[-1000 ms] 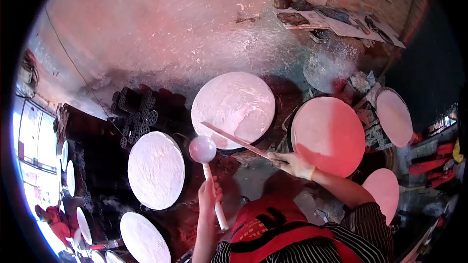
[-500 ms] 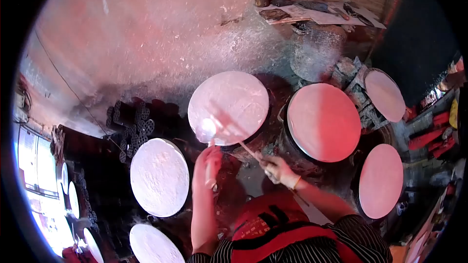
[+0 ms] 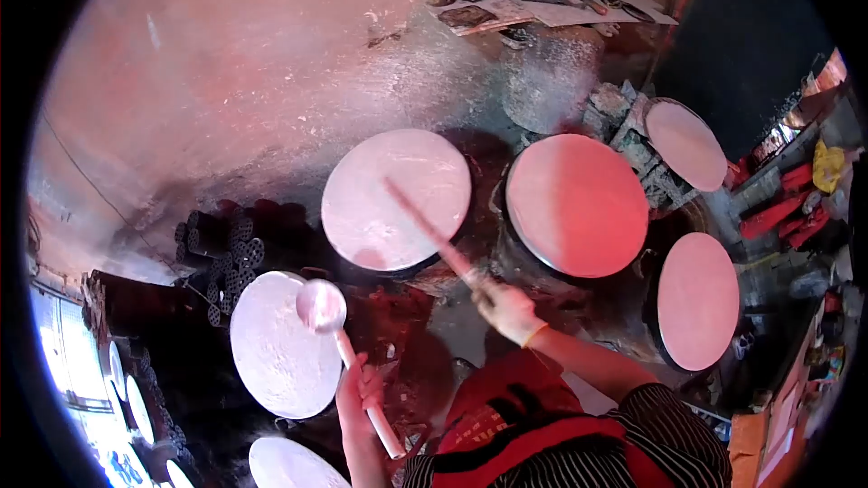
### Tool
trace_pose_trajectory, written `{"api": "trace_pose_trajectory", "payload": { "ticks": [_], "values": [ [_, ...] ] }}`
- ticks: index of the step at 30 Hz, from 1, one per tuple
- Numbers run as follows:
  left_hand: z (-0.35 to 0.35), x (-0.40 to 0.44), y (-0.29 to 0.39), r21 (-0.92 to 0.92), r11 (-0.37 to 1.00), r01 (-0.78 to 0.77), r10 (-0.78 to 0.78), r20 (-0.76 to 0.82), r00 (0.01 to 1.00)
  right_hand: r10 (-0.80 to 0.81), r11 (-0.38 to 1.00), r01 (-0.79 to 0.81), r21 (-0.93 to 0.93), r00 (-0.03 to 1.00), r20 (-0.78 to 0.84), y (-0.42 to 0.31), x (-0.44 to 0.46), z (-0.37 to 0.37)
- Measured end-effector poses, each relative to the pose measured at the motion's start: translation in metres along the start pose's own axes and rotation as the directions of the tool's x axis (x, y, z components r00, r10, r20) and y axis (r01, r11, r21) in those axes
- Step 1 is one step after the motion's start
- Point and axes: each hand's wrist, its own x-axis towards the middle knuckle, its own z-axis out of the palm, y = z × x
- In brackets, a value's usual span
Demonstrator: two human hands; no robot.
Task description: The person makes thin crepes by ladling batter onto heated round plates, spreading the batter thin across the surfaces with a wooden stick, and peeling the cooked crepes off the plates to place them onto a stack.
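Note:
My left hand [image 3: 361,386] is wrapped round the pale handle of a ladle [image 3: 324,306]. The ladle's round bowl is above the right edge of a round vessel [image 3: 280,357] filled with something white and rough-surfaced. In my right hand [image 3: 508,310], which looks gloved, is a long stick [image 3: 423,224]. It slants up and left over the white-topped middle vessel [image 3: 384,203]; whether its tip touches the surface I cannot tell.
More pale-topped round vessels stand at right [image 3: 579,208] and far right [image 3: 698,303]. Perforated black cylinders [image 3: 237,258] are stacked at left by the wall. A cluttered ledge [image 3: 551,11] holds a dark mug and tools. Red cloth-like items [image 3: 782,203] lie at far right.
The ladle has moved with my left hand from the middle vessel's lower edge down and left to the left vessel. My right hand keeps the stick over the middle vessel. The view has shifted slightly.

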Motion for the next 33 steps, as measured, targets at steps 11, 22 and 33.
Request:
{"api": "trace_pose_trajectory", "payload": {
  "ticks": [11, 22, 33],
  "values": [
    [0.033, 0.013, -0.108, 0.442, 0.846, -0.299, 0.272, 0.125, 0.954, -0.097, 0.822, 0.094, -0.562, 0.995, 0.024, 0.06, 0.054, -0.093],
    [0.124, 0.105, -0.08, -0.269, 0.845, 0.463, -0.452, 0.107, 0.886, 0.093, 0.861, -0.148, -0.487, 0.986, -0.136, 0.103, 0.096, -0.193],
    [0.139, 0.152, -0.123, 0.165, 0.894, 0.417, -0.447, 0.235, 0.863, 0.345, 0.906, -0.351, 0.235, 0.292, -0.892, 0.164, 0.081, -0.642]
  ]
}}
